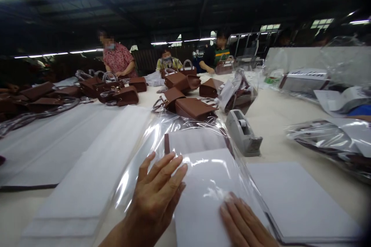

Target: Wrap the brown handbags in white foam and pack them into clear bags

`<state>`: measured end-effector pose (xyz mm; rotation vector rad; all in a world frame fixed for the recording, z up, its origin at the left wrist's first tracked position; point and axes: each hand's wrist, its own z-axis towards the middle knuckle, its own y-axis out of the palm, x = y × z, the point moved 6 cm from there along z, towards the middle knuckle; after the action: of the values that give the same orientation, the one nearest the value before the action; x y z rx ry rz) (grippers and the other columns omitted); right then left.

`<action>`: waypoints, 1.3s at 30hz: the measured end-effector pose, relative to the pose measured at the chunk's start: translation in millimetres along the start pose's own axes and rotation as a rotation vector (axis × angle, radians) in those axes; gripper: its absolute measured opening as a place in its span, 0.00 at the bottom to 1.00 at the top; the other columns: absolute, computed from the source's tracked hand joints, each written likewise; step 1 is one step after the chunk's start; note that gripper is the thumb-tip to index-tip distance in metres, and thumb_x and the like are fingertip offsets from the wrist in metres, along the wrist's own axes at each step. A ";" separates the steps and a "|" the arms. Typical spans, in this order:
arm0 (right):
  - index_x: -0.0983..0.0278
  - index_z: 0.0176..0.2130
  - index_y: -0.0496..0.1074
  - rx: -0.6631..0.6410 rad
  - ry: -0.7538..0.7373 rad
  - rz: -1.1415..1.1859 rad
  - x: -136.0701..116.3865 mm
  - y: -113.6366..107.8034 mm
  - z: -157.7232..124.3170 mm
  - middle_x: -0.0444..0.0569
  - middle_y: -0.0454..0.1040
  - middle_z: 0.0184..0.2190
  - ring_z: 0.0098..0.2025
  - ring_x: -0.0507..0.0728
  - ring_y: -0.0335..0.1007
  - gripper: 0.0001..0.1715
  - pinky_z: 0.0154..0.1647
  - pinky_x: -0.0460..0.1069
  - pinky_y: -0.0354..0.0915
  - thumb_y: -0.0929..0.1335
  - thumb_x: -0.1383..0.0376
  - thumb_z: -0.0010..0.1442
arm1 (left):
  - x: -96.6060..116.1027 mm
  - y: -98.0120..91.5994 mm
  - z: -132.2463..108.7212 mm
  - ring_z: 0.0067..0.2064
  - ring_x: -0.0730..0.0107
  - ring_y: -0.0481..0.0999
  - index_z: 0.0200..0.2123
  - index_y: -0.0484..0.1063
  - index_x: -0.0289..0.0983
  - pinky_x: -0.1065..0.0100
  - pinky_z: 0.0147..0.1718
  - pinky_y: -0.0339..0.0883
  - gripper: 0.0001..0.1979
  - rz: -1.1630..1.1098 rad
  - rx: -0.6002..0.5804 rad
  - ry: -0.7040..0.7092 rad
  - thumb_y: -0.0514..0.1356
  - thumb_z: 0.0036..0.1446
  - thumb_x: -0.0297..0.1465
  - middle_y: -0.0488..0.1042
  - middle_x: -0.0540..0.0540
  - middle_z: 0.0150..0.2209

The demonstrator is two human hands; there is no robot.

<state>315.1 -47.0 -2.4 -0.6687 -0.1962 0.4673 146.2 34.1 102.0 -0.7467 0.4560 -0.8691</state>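
Note:
My left hand (pixel 156 193) lies flat with fingers stretched out on a clear plastic bag (pixel 185 139) in front of me. My right hand (pixel 242 222) also rests flat on the bag, fingers straight, at the lower right. Inside the bag lies a white foam-wrapped item (pixel 203 185) with a brown strap (pixel 167 143) showing at its far left edge. Neither hand grips anything.
A grey tape dispenser (pixel 242 131) stands just beyond the bag. A stack of white sheets (pixel 295 200) lies to the right, white foam sheets (pixel 87 177) to the left. Brown handbags (pixel 191 106) crowd the table's far side, where other people work. Bagged items (pixel 330 139) sit at the right.

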 end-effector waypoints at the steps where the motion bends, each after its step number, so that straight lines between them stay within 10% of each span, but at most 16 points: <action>1: 0.71 0.53 0.65 0.006 -0.051 -0.017 2.7 8.0 16.3 0.58 0.68 0.50 0.55 0.65 0.61 0.22 0.51 0.57 0.65 0.55 0.68 0.64 | 4.1 4.7 -2.8 0.56 0.60 0.65 0.48 0.67 0.34 0.51 0.58 0.49 0.16 -0.001 -0.005 0.040 0.53 0.56 0.21 0.71 0.41 0.50; 7: 0.76 0.49 0.67 -0.010 -0.055 -0.046 32.2 47.8 68.6 0.62 0.68 0.49 0.56 0.68 0.57 0.18 0.49 0.63 0.66 0.58 0.73 0.61 | 1.9 48.8 -18.6 0.57 0.58 0.63 0.36 0.70 0.34 0.55 0.59 0.51 0.07 -0.043 0.003 0.110 0.53 0.56 0.23 0.70 0.41 0.50; 12: 0.76 0.51 0.66 -0.066 -0.016 -0.002 32.9 40.2 60.3 0.63 0.65 0.51 0.57 0.68 0.56 0.20 0.50 0.63 0.64 0.59 0.75 0.59 | -12.2 76.5 -23.5 0.59 0.57 0.60 0.50 0.67 0.36 0.56 0.57 0.53 0.19 0.006 -0.102 0.204 0.53 0.55 0.20 0.67 0.40 0.54; 16: 0.69 0.47 0.69 -0.123 -0.105 0.042 31.6 -9.6 14.3 0.52 0.72 0.46 0.54 0.60 0.61 0.17 0.54 0.52 0.63 0.65 0.69 0.57 | -22.8 82.5 -27.0 0.59 0.56 0.61 0.53 0.64 0.39 0.57 0.57 0.53 0.22 0.012 -0.176 0.289 0.52 0.55 0.21 0.63 0.42 0.56; 19: 0.70 0.53 0.63 -0.173 0.221 -0.171 66.6 -38.1 -42.1 0.57 0.66 0.51 0.56 0.63 0.59 0.28 0.55 0.55 0.60 0.67 0.60 0.56 | -24.2 84.4 -28.7 0.58 0.57 0.61 0.54 0.64 0.42 0.58 0.57 0.52 0.23 -0.002 -0.215 0.330 0.52 0.55 0.22 0.61 0.42 0.58; 25: 0.76 0.58 0.57 -0.503 0.620 -0.452 116.4 -18.9 -125.2 0.68 0.52 0.59 0.60 0.71 0.47 0.44 0.55 0.66 0.53 0.58 0.44 0.57 | -16.8 77.5 -21.5 0.59 0.54 0.59 0.52 0.66 0.43 0.56 0.59 0.49 0.18 -0.104 -0.202 0.171 0.55 0.57 0.34 0.61 0.43 0.58; 32: 0.70 0.61 0.50 -0.909 0.623 -0.191 206.3 4.5 -75.0 0.60 0.49 0.61 0.62 0.65 0.44 0.44 0.59 0.61 0.49 0.62 0.47 0.56 | -8.8 72.6 -20.8 0.60 0.51 0.56 0.56 0.61 0.42 0.51 0.60 0.45 0.24 -0.036 -0.291 0.200 0.56 0.56 0.39 0.58 0.43 0.60; 39: 0.62 0.48 0.68 -1.061 0.470 -0.066 246.7 30.6 -30.6 0.54 0.70 0.44 0.43 0.64 0.68 0.39 0.40 0.54 0.64 0.74 0.50 0.38 | -8.3 71.8 -22.3 0.59 0.52 0.58 0.55 0.62 0.43 0.51 0.60 0.44 0.24 -0.018 -0.257 0.187 0.57 0.55 0.39 0.60 0.43 0.59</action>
<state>530.9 74.6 -38.9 -1.7789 -0.0019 0.0944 164.2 62.3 34.2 -0.9097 0.7384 -0.9118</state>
